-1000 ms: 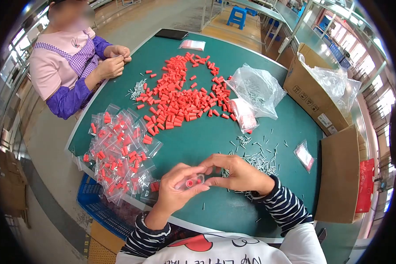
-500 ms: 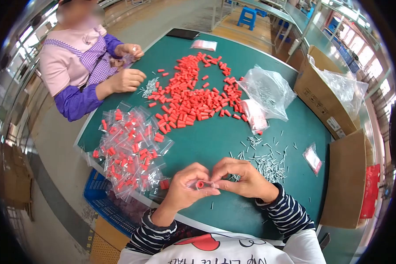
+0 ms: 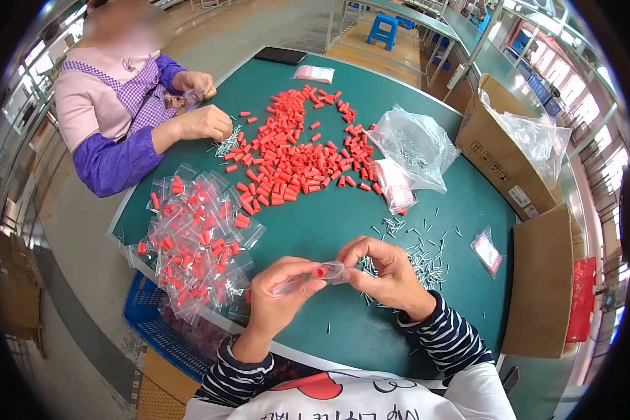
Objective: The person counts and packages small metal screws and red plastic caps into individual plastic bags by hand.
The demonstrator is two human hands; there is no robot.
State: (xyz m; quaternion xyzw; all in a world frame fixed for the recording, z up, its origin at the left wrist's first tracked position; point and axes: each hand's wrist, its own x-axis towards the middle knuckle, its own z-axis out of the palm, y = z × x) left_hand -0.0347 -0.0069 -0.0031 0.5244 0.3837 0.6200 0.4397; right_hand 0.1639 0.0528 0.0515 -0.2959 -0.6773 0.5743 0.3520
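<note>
My left hand (image 3: pixel 280 290) is closed on a small clear plastic bag (image 3: pixel 334 271). A red cap (image 3: pixel 320 271), hollow at one end, sits at the bag by my left thumb and fingertips. My right hand (image 3: pixel 388 274) pinches the bag's right edge between thumb and fingers. Whether a screw is also inside cannot be made out. Beyond my right hand lies a scatter of silver screws (image 3: pixel 427 262). To the left of my left hand is a heap of filled clear bags (image 3: pixel 201 245) with red caps in them.
A large pile of red caps (image 3: pixel 294 157) covers the table's middle. Behind the screws lie a big clear bag (image 3: pixel 416 143) and packs of small bags (image 3: pixel 393 183). Cardboard boxes (image 3: pixel 500 150) line the right edge. A co-worker's hand (image 3: pixel 206 124) rests near another screw pile (image 3: pixel 229 142).
My hands have moved a little apart, and more of the bag now shows stretched between them. The co-worker's near hand has shifted slightly toward the screw pile. The camera view has shifted slightly.
</note>
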